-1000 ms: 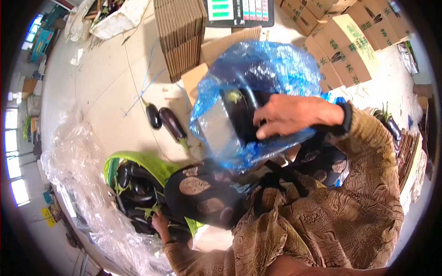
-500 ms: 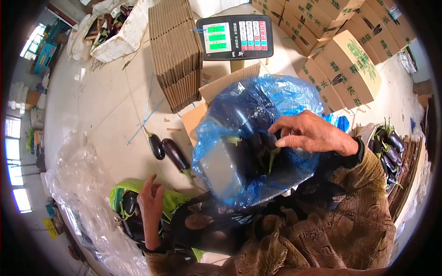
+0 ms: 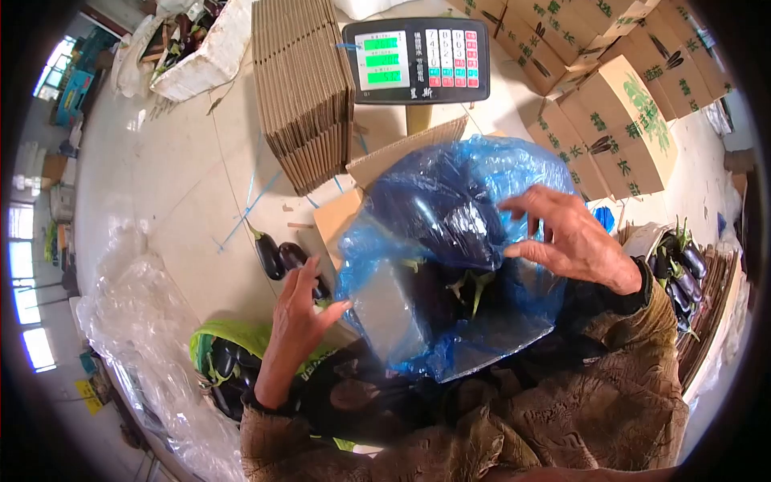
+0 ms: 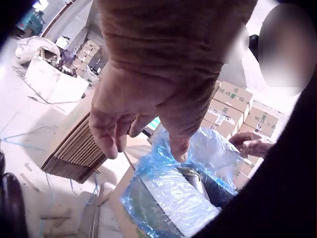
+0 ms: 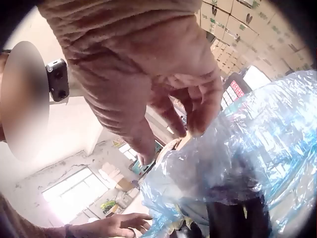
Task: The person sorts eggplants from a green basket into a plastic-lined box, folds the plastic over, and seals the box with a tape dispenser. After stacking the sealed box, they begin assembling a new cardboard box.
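Starting at far left with crumpled clear plastic and, farther back, a white box holding dark produce. Showing next a bright green bag with dark eggplants inside. Lying beyond it on the tiles, close together, as two loose eggplants, one partly behind the left hand. Holding nothing in that left hand, with fingers raised and thumb spread away from them; reaching with the thumb tip to the left edge of the blue plastic bag, too close to tell whether touching. Standing behind as a stack of folded cardboard, then a scale display with green readouts. Bulging at centre in the blue plastic bag, among cardboard flaps, with dark eggplants and green stems visible through its opening. Bending the fingers of the right hand over the bag's right side, apart from the thumb, with fingertips close to the film; contact unclear. Ending right with printed cartons and an eggplant pile beside flattened cardboard.
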Tool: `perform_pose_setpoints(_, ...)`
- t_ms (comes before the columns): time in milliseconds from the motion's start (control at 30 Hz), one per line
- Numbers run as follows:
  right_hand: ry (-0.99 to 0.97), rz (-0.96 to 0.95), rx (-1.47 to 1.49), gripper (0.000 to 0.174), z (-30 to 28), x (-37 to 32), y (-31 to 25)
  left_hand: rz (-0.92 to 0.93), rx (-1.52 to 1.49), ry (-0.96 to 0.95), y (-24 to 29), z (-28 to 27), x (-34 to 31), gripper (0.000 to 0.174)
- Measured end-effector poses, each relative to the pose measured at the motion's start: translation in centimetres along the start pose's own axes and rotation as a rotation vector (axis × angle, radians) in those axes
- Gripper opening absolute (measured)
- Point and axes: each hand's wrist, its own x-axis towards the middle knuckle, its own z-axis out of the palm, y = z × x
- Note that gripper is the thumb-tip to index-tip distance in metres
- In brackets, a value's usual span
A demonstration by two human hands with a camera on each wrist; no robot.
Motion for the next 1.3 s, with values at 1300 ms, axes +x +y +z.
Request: perform_pose_setpoints(1300,1.137,-0.426,-0.808,0.034,5.2,10.2,7.2,0.283,-0.375,0.321,14.4,1.2,1.9,0.018)
